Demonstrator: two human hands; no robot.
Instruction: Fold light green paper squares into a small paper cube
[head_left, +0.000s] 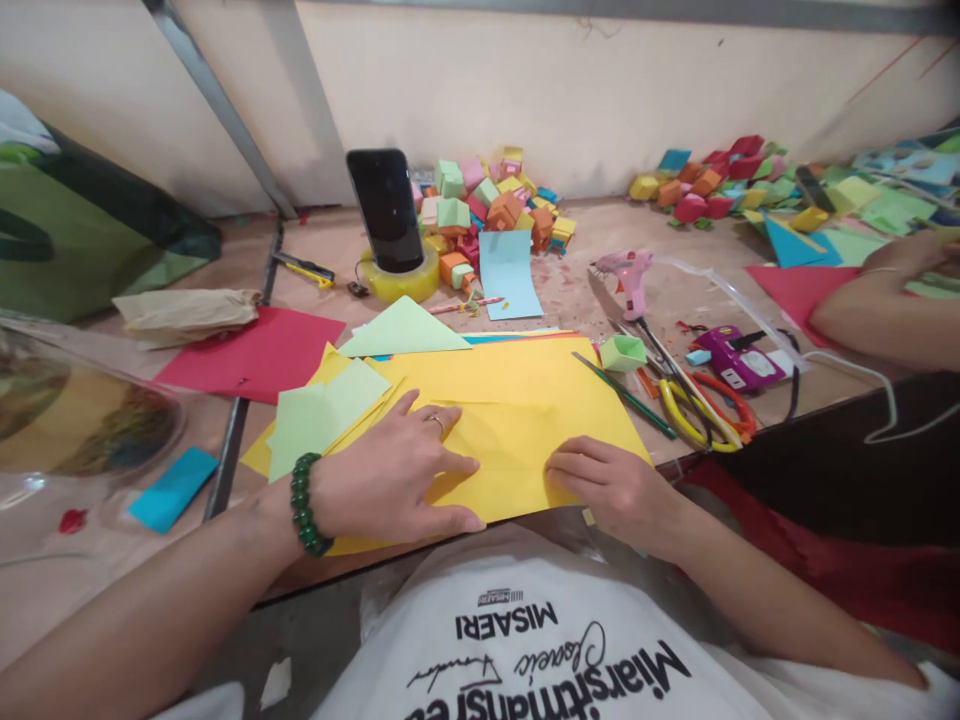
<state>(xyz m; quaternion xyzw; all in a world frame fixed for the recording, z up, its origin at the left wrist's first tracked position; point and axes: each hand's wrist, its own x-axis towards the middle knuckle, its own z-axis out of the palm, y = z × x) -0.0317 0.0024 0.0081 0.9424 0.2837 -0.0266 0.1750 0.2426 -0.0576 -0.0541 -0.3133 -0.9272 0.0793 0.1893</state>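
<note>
A large sheet of yellow paper (517, 370) lies in front of me near the table's edge, with a faint crease across it. My left hand (397, 465) rests on its left part, fingers spread and open. At the sheet's lower right edge, my right hand (622, 490) is closed on the paper with its fingers together; its thumb is hidden. Light green paper pieces (322, 410) lie beside my left hand, partly over the yellow. A larger light green piece (405, 330) sits at the far edge of the sheet. On its right side rests a dark green pencil (630, 400).
Scissors (697, 410), a pink glue gun (626, 280) and a purple device (739, 360) lie to the right. Behind stand a phone (386, 210) on a tape roll (397, 285) and a pile of paper boxes (502, 200). Another person's arm (885, 290) reaches in at right.
</note>
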